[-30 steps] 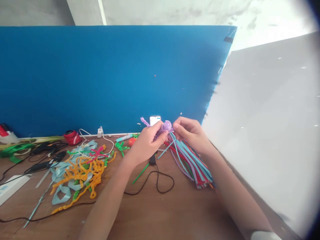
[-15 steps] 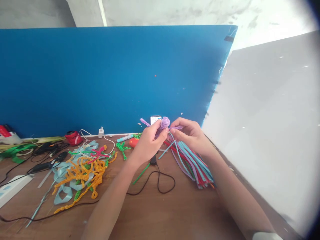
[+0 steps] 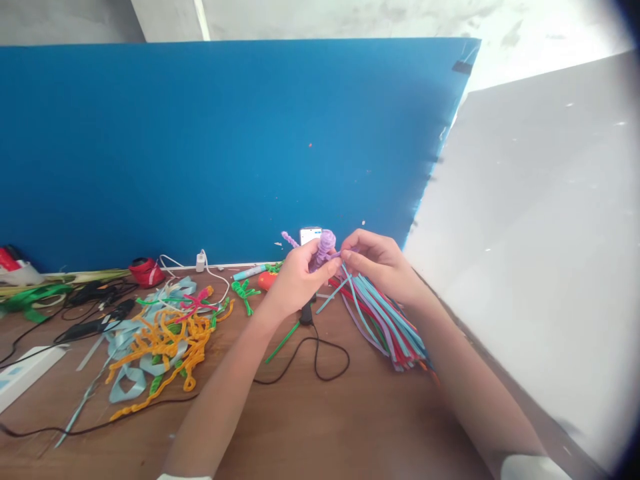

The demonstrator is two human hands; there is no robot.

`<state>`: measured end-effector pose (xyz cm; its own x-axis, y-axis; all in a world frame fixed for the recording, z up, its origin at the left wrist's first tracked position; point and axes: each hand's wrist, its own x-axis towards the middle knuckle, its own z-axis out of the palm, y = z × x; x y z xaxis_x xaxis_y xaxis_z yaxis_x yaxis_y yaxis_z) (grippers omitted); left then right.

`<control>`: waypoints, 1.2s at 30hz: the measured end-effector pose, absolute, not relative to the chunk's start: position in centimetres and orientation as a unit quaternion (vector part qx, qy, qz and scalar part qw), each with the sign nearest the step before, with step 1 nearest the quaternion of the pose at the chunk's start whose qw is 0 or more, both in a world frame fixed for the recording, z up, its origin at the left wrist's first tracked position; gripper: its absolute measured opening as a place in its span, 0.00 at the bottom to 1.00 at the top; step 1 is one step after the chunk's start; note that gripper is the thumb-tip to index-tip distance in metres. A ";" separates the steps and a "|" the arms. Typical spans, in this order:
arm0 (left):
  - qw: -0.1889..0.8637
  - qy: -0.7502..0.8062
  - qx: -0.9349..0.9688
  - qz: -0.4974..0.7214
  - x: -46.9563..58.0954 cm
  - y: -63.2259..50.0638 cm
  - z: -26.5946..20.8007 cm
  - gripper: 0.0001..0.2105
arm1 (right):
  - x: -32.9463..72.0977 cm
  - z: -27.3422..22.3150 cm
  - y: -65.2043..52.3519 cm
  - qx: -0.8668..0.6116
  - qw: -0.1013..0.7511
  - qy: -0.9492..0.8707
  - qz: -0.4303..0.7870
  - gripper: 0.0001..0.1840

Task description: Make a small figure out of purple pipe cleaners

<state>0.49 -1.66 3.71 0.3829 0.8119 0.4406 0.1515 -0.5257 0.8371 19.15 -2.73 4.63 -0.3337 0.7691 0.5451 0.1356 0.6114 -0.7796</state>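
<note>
My left hand (image 3: 303, 277) is closed around a purple pipe-cleaner figure (image 3: 327, 241) with a coiled round head; a twisted purple limb sticks out to the left behind the hand. Thumb and forefinger of my right hand (image 3: 377, 263) pinch a purple strand at the figure's right side. How that strand joins the body is partly hidden by my fingers. Below my right hand lies a bundle of pipe cleaners (image 3: 387, 327) in blue, red and purple. A phone (image 3: 311, 235) with a lit screen stands behind the figure.
Left of my arms lies a tangle of orange pipe cleaners (image 3: 165, 340) with pale blue ribbon (image 3: 129, 387). A small green pipe-cleaner figure (image 3: 245, 293) and a marker (image 3: 249, 273) lie nearer the middle. Black cable (image 3: 305, 340) loops across the table. A blue panel (image 3: 250, 147) borders the back.
My right fingers have shifted slightly left, closer to the figure, and less of the purple strand now shows. The figure's body below the head is more visible. The view has tilted slightly.
</note>
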 end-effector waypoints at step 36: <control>0.320 0.342 0.797 0.381 -0.2 -1.2 3.7 0.06 | 18.7 4.0 -2.1 -0.349 0.472 -0.777 0.226 0.08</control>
